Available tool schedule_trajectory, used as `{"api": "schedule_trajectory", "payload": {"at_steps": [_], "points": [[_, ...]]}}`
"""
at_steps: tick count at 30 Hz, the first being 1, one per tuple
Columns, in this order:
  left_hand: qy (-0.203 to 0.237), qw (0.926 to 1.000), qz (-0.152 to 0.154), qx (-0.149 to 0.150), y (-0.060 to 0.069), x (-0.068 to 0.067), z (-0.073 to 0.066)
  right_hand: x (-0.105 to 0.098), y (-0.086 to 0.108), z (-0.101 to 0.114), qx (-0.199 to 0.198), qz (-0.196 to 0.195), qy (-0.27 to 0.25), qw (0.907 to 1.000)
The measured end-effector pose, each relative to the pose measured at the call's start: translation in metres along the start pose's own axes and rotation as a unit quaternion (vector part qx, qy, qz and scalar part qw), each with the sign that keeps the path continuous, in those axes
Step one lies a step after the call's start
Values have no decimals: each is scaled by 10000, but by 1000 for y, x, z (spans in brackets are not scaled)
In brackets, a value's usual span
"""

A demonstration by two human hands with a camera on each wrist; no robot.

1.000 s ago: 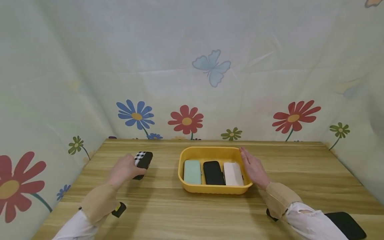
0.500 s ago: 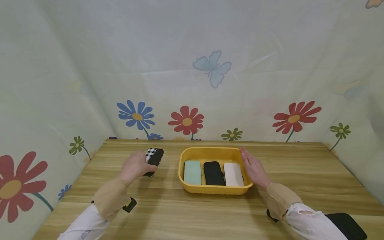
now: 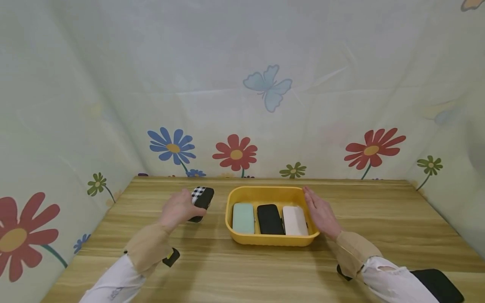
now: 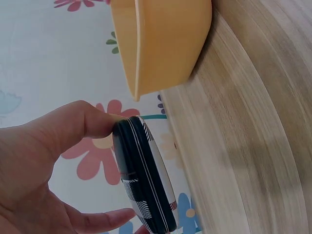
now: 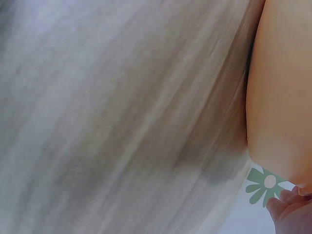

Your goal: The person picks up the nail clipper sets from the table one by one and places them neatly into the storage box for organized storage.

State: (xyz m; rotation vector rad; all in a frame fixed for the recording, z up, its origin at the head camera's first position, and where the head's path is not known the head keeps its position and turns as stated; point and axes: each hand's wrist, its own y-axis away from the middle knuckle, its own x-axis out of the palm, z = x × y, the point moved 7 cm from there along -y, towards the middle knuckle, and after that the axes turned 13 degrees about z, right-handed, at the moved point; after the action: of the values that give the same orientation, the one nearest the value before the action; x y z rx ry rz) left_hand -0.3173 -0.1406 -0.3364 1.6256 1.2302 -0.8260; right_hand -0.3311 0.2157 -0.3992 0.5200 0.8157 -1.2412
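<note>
My left hand (image 3: 177, 209) holds a small rounded zip case (image 3: 204, 200), black with a black-and-white check patch, above the table left of the yellow basket (image 3: 273, 240). In the left wrist view, thumb and fingers pinch the zip case (image 4: 141, 170) at opposite ends; its zip seam faces the camera. My right hand (image 3: 321, 212) lies along the basket's right rim with fingers straight. In the right wrist view, its fingertips (image 5: 287, 207) touch the basket's wall (image 5: 282, 97). A mint case (image 3: 243, 218), a black case (image 3: 270, 219) and a pale pink case (image 3: 295, 220) lie side by side inside.
A dark, flat, rounded object (image 3: 437, 284) lies at the front right, partly behind the right sleeve. The wooden table (image 3: 242, 273) ends at a flower-printed curtain (image 3: 189, 84) at the back and sides. Small black devices (image 3: 171, 256) sit at the wrists.
My left hand has carried the checked zip case to the right and slightly back, closer to the basket. The right hand and the basket have stayed in place.
</note>
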Motion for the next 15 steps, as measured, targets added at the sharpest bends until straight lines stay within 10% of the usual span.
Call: {"api": "schedule_trajectory", "payload": {"at_steps": [15], "points": [[221, 9995, 227, 36, -8, 8, -23, 1, -1, -2, 60, -6, 30, 10000]]}}
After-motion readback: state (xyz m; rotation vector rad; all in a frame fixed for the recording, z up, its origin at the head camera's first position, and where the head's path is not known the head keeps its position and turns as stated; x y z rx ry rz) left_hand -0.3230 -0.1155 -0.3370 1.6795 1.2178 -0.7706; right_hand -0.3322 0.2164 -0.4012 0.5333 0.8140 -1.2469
